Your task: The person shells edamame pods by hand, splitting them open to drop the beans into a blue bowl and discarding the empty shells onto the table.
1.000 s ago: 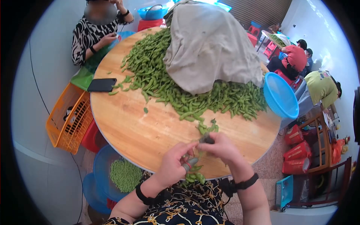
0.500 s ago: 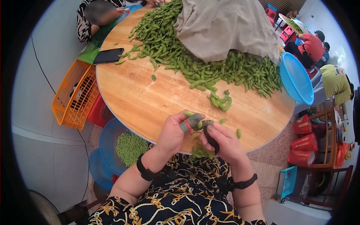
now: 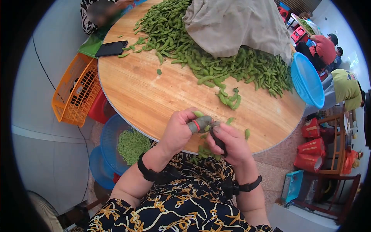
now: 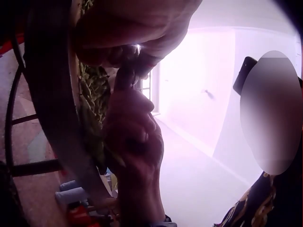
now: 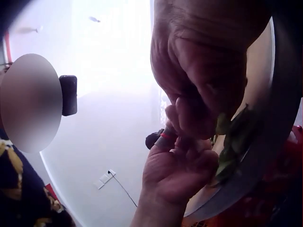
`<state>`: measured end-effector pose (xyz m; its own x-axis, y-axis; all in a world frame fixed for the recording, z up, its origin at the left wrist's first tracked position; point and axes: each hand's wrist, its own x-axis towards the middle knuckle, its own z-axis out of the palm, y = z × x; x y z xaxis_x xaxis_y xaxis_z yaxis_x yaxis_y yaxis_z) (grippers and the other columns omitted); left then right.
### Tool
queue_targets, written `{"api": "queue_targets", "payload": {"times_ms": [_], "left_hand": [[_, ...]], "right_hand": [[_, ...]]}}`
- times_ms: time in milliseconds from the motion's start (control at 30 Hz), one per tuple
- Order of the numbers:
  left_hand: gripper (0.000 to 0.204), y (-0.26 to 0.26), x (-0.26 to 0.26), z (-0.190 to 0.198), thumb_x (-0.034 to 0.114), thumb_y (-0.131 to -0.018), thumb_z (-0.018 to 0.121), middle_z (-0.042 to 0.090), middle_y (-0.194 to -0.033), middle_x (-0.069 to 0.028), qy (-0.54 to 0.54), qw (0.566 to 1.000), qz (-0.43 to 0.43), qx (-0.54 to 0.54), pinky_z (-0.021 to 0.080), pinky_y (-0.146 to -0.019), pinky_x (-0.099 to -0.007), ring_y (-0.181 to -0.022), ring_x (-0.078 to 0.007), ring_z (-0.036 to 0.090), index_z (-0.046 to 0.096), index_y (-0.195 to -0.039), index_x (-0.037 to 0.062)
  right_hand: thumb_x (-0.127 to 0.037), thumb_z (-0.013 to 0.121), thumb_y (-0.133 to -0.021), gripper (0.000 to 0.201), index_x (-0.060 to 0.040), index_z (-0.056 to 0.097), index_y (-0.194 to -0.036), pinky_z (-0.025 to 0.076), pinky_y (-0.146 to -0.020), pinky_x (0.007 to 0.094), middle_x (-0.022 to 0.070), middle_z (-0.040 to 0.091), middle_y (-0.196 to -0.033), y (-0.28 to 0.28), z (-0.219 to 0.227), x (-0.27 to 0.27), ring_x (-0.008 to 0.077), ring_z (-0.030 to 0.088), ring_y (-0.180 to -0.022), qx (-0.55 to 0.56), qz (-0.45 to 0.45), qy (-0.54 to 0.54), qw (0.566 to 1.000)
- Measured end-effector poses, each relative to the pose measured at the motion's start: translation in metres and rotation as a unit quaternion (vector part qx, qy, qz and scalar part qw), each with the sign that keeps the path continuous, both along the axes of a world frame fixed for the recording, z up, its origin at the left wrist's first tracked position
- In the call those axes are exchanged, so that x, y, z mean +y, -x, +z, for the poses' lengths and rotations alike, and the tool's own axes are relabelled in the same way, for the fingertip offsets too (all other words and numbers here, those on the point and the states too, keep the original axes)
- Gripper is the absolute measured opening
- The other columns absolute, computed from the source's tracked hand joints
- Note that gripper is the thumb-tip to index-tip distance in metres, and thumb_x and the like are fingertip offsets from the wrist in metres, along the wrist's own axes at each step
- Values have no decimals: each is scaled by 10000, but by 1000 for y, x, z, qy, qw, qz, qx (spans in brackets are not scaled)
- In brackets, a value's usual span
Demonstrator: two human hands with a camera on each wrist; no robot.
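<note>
Both hands meet just above the near edge of the round wooden table. My left hand grips a green edamame pod; a grey cover with a red band wraps its thumb, pressing on the pod. My right hand, fingers curled and one in a dark cover, pinches the pod's other end at the left thumb tip. In the right wrist view the fingers of both hands overlap and hide the pod. More pods lie below the hands at the table edge. A small cluster of pods lies beyond them.
A large heap of pods lies under a grey cloth. A phone rests at the left and a blue basket at the right. Below left, shelled beans fill part of a blue basin. Another person sits across.
The head view has tilted down. Hands that were apart from the present grip, with the right one blurred, have come together on a pod. Over the last half second they barely moved.
</note>
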<state>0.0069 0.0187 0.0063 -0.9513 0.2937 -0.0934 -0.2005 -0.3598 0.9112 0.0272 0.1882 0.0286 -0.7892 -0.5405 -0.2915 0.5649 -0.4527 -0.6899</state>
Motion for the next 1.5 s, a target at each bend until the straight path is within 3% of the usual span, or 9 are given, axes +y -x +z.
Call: {"api": "queue_targets", "payload": {"times_ms": [167,333,400,467,633,900,1067,1133,1500], "left_hand": [[159,0,2,1,150,-826,629,607,-796,-25,41,998,3,53,433,-678,-213,-745,-80,558,646,-882,3],[163,7,-11,4,133,-819,635,584,-818,-22,-62,984,-155,60,441,-672,-218,-757,-85,554,623,-920,6],[195,3,2,0,110,-811,641,575,-828,-16,-51,994,-77,58,441,-665,-212,-755,-78,550,599,-970,5],[243,0,9,-4,86,-803,647,565,-839,-10,-40,997,4,59,442,-658,-206,-753,-72,545,575,-1020,4],[414,-2,15,7,-14,-761,663,538,-858,-2,49,995,72,45,455,-678,-180,-782,-63,548,490,-1137,-21],[382,4,13,-11,-1,-812,601,589,-964,-49,-86,995,45,-25,485,-705,-200,-857,-84,570,483,-1175,-23],[366,5,12,-5,-1,-843,545,594,-941,-22,-163,980,36,-111,463,-709,-196,-843,-58,551,493,-1205,5],[407,7,9,-5,25,-855,529,581,-930,1,39,998,24,44,417,-672,-181,-778,-42,503,466,-1257,37],[752,8,-5,14,125,-771,644,526,-572,-50,284,924,-23,255,417,-552,-273,-524,-143,501,233,-1401,104]], "right_hand": [[-183,405,-952,189,-36,511,-899,294,-441,167,0,487,-661,-1,-3,0,45,381,-504,-18,10,-27,999],[-170,431,-940,158,-40,523,-933,301,-435,168,-4,501,-668,-6,0,-2,47,385,-493,-51,19,33,998],[-153,439,-934,150,-36,531,-919,317,-441,174,-5,512,-664,-4,0,-3,50,400,-492,-42,4,26,999],[-116,456,-916,148,-12,541,-854,361,-464,200,3,529,-632,-2,5,-6,64,446,-503,186,-50,-325,926],[-105,480,-897,150,8,530,-811,386,-481,234,17,518,-579,3,-2,-8,77,476,-521,331,-91,-460,818],[-174,479,-914,226,-33,517,-741,348,-439,191,-17,520,-578,19,-11,0,42,452,-479,128,-71,-301,942],[-194,477,-919,205,-36,558,-816,330,-426,186,-24,509,-581,17,-1,-5,36,430,-463,155,-79,-373,911],[-202,481,-920,205,-35,572,-844,321,-421,183,-25,507,-584,20,3,-1,34,423,-459,133,-97,-382,910],[-136,571,-875,115,-25,584,-897,278,-402,150,-45,504,-596,11,3,-13,18,393,-453,64,-116,-151,980]]}}
